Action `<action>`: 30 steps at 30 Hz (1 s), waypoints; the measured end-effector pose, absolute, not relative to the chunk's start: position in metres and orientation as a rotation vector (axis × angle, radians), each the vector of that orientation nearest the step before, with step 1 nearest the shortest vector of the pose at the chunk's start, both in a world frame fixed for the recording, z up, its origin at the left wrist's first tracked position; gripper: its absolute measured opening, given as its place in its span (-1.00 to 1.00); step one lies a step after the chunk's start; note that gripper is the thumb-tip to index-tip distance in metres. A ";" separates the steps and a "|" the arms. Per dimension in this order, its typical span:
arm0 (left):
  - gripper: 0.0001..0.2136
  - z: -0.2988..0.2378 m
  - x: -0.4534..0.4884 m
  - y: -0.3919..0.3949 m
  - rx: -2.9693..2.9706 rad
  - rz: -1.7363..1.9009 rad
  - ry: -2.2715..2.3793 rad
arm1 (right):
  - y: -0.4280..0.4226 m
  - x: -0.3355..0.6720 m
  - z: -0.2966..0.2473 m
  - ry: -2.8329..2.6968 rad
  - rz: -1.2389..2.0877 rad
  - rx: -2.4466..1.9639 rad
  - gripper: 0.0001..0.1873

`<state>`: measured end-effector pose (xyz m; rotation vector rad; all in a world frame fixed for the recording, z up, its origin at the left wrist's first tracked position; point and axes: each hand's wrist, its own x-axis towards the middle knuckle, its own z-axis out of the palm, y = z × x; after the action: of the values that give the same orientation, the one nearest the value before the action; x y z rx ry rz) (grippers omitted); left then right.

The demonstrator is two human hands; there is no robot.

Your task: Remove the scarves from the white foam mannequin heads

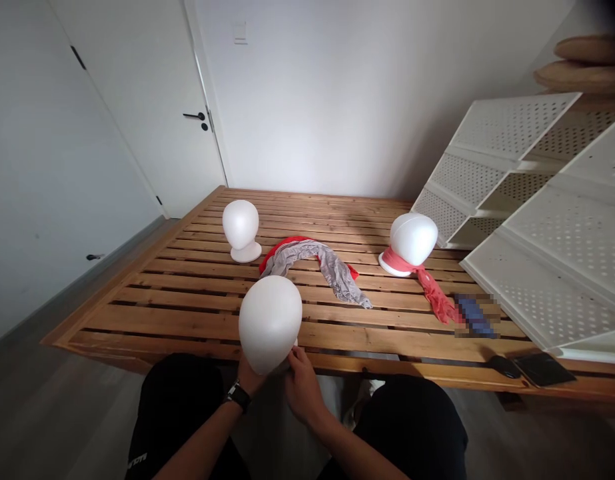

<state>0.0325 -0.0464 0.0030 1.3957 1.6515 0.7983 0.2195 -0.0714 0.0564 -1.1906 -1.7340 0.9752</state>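
Both bare forearms reach forward and converge below the nearest white mannequin head. The left forearm slants up from lower left of it, with a black-strapped wristwatch around the left wrist. The left hand is under its lower left side, fingers hidden by it. The right forearm comes from lower right; the right hand is at its lower right edge, thumb and fingers bent inward, grip unclear. The black-clad left leg and right leg spread below, either side of it.
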 end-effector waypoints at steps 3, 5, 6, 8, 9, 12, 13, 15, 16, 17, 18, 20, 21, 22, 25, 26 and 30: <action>-0.25 0.016 0.010 -0.029 1.364 1.080 1.794 | -0.058 0.230 0.047 -1.755 1.065 -1.214 -0.14; -0.11 0.033 -0.013 -0.009 1.281 1.177 1.854 | -0.043 0.248 0.037 -1.716 1.072 -1.312 -0.27; -0.11 0.043 -0.027 0.004 1.220 1.195 1.889 | -0.035 0.259 0.031 -1.688 1.040 -1.376 -0.35; -0.22 0.063 -0.056 0.031 1.131 1.209 1.955 | -0.021 0.276 0.019 -1.680 0.937 -1.466 -0.44; -0.27 0.072 -0.070 0.044 1.124 1.231 1.979 | -0.017 0.282 0.013 -1.694 0.881 -1.491 -0.47; -0.27 0.089 -0.098 0.081 1.186 1.339 2.027 | -0.013 0.282 0.002 -1.735 0.721 -1.570 -0.59; -0.25 0.090 -0.103 0.090 1.200 1.366 2.053 | -0.014 0.277 0.001 -1.745 0.677 -1.606 -0.62; -0.20 0.085 -0.107 0.106 1.208 1.371 2.096 | -0.019 0.267 0.001 -1.773 0.607 -1.674 -0.66; -0.19 0.081 -0.107 0.111 1.203 1.365 2.111 | -0.021 0.263 0.001 -1.792 0.585 -1.695 -0.65; -0.17 0.076 -0.106 0.115 1.187 1.357 2.124 | -0.023 0.260 0.002 -1.812 0.572 -1.705 -0.64; -0.17 0.071 -0.105 0.118 1.167 1.344 2.134 | -0.024 0.258 0.003 -1.826 0.563 -1.710 -0.62; -0.15 0.061 -0.101 0.122 1.127 1.291 2.156 | -0.025 0.257 0.005 -1.837 0.561 -1.707 -0.61; -0.14 0.057 -0.099 0.124 1.111 1.271 2.165 | -0.025 0.258 0.005 -1.835 0.569 -1.704 -0.61; -0.14 0.053 -0.098 0.125 1.104 1.262 2.167 | -0.025 0.258 0.005 -1.832 0.581 -1.701 -0.61; -0.15 0.044 -0.096 0.133 1.096 1.279 2.154 | -0.024 0.259 0.004 -1.829 0.602 -1.695 -0.59; -0.16 0.042 -0.096 0.136 1.097 1.288 2.150 | -0.024 0.259 0.004 -1.830 0.602 -1.697 -0.59; -0.15 0.036 -0.098 0.148 1.138 1.299 2.121 | -0.025 0.258 0.007 -1.836 0.600 -1.699 -0.60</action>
<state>-0.0978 0.1482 0.0358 1.1380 2.1214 1.2986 0.2577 -0.0249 0.0070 -1.6991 -1.8360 0.6000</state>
